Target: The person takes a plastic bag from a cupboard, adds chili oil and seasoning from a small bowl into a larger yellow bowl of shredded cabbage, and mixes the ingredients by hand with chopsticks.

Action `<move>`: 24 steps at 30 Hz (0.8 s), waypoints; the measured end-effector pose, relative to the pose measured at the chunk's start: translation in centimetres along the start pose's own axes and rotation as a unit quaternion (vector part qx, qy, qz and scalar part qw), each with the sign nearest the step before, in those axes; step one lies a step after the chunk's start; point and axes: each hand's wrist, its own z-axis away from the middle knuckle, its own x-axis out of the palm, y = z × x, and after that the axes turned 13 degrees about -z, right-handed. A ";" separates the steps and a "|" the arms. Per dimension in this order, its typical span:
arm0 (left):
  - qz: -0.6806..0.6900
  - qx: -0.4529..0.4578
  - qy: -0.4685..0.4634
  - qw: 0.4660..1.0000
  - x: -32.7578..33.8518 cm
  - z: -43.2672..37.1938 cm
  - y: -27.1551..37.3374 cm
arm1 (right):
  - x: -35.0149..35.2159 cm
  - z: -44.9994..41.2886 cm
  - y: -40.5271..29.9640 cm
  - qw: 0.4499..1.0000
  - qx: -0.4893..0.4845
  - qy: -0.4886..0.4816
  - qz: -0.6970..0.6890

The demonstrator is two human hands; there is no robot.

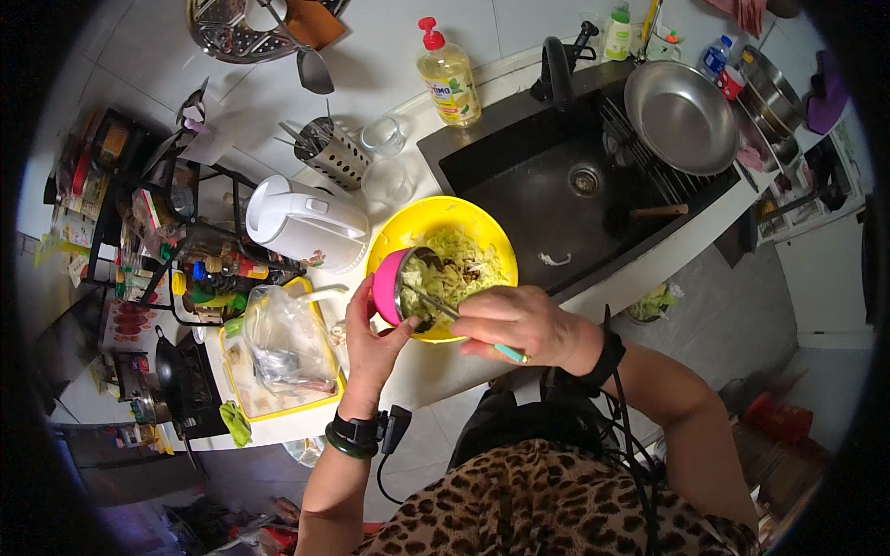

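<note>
My left hand [376,338] grips a small pink bowl [386,286] with a metal lining, tilted over a large yellow bowl [505,240]. Pale green chopped food fills part of the pink bowl. In my right hand [518,325] is a thin metal utensil [441,306] with a turquoise handle end; its tip reaches into the pink bowl, and I cannot tell its exact kind. Shredded cabbage [452,243] lies in the yellow bowl, with a dark brown patch of seasoning [473,273] on it. The yellow bowl rests on the white counter beside the sink.
A dark sink [518,208] lies to the right, with a steel pan [681,117] on its rack. A white electric kettle [306,222] stands left of the bowl, near a yellow-rimmed cutting board [271,410] bearing a plastic bag [285,340]. A dish soap bottle [448,83] stands behind.
</note>
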 end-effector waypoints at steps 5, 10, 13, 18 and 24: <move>0.020 -0.026 0.017 0.999 -0.1 -0.4 2.1 | -0.3 1.2 2.4 0.999 0.010 0.053 0.007; -0.066 0.030 0.060 0.996 0.0 -1.3 1.7 | 2.0 4.0 1.4 0.995 0.070 0.068 -0.028; -0.092 0.033 0.059 0.993 0.5 -1.3 1.3 | 1.2 4.7 0.9 0.994 0.087 0.062 -0.026; -0.088 0.027 0.080 0.993 0.4 -1.5 0.4 | -1.3 3.7 0.9 0.985 0.126 0.097 -0.073; -0.015 -0.005 0.076 0.997 0.7 -1.3 -0.1 | 2.3 2.1 0.4 0.944 0.186 0.215 -0.169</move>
